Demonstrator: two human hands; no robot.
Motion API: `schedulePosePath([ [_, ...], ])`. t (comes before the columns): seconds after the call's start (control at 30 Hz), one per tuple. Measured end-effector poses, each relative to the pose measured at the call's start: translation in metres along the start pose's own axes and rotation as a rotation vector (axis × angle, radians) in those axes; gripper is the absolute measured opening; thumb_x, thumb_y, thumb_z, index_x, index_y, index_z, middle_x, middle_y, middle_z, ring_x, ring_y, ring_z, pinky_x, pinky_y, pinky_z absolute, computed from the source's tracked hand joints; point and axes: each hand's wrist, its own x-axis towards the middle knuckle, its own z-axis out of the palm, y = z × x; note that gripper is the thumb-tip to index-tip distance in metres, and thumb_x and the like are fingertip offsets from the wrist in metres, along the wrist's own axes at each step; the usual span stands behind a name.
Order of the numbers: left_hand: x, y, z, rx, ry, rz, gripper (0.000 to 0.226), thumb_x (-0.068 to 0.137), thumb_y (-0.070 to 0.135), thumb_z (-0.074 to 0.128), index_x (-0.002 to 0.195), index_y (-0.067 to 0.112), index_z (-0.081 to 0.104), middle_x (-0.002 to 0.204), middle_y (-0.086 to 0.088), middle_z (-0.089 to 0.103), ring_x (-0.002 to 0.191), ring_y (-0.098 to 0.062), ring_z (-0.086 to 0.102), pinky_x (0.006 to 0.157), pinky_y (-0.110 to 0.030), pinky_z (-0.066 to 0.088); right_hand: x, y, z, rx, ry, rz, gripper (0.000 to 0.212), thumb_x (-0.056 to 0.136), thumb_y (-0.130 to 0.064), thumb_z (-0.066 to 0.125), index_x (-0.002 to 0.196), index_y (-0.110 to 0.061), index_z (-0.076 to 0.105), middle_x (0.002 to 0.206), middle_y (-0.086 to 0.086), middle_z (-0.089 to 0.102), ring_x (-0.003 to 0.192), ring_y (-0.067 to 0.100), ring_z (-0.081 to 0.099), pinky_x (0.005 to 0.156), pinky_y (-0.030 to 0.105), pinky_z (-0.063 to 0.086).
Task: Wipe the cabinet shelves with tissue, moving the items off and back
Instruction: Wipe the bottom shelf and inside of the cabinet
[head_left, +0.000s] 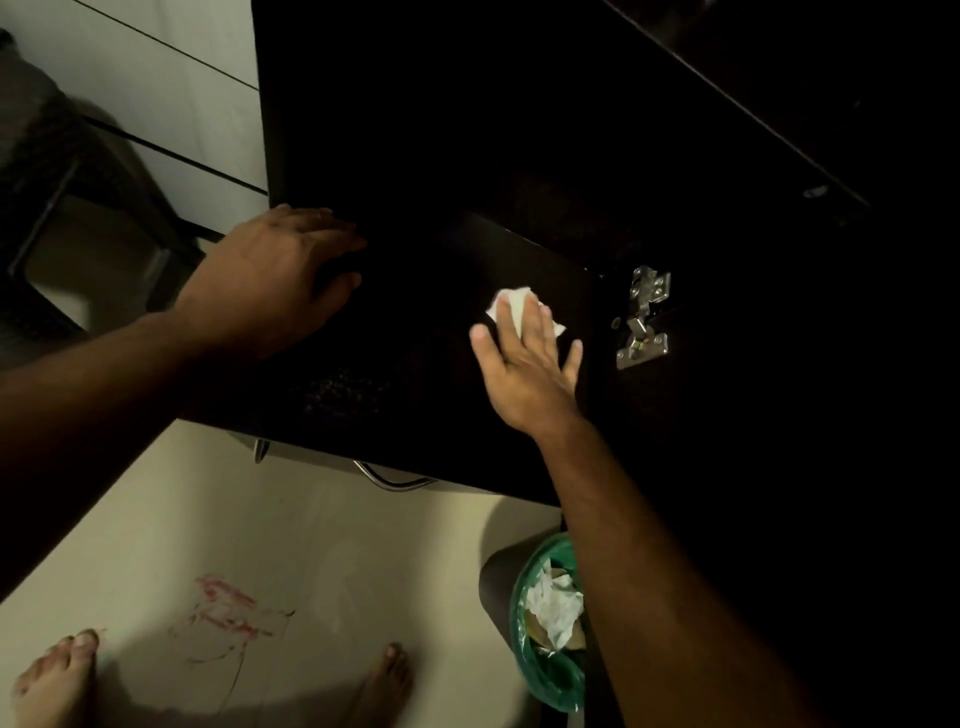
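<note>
A dark cabinet shelf (415, 332) fills the middle of the head view, very dim inside. My right hand (524, 364) lies flat with straight fingers on a white tissue (511, 299), pressing it against the shelf near the right side. My left hand (275, 275) rests on the shelf's left part, fingers spread and slightly bent over something dark that I cannot make out. No items are visible on the shelf in the gloom.
A metal hinge (644, 317) sits on the cabinet's right wall, close to my right fingertips. Below, a bin with a green liner (540, 670) holds crumpled tissue. A metal handle (395, 480) sticks out under the shelf. My bare feet stand on the pale floor (291, 561).
</note>
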Motion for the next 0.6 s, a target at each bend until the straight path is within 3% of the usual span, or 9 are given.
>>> schedulePosePath([
  [0.17,-0.011,0.000,0.000,0.010,0.004,-0.005,0.038,0.091,0.018,0.063,0.127,0.005,0.061,0.130,-0.018,0.060,0.128,-0.034,0.050,0.104,-0.047,0.039,0.034,-0.007,-0.018,0.100,-0.020,0.182,0.071,0.093,-0.070,0.007,0.153,-0.035,-0.006,0.160,0.001,-0.023,0.145,0.015,-0.025,0.114,0.050,-0.020],
  [0.43,-0.028,0.007,-0.004,0.019,-0.038,-0.045,0.040,0.092,0.019,0.061,0.130,0.005,0.059,0.133,-0.018,0.058,0.131,-0.034,0.047,0.107,-0.046,0.035,-0.035,-0.022,0.019,-0.034,0.023,-0.093,0.068,0.095,-0.065,0.015,0.153,-0.036,-0.006,0.161,-0.002,-0.021,0.145,0.011,-0.023,0.116,0.049,-0.016],
  [0.6,-0.038,0.004,-0.013,0.050,-0.066,-0.054,0.041,0.091,0.020,0.061,0.129,0.005,0.059,0.133,-0.018,0.058,0.131,-0.034,0.047,0.108,-0.045,0.035,-0.056,0.010,0.020,-0.060,0.001,0.027,0.065,0.094,-0.062,0.011,0.153,-0.039,-0.007,0.161,-0.004,-0.020,0.146,0.012,-0.020,0.117,0.050,-0.012],
])
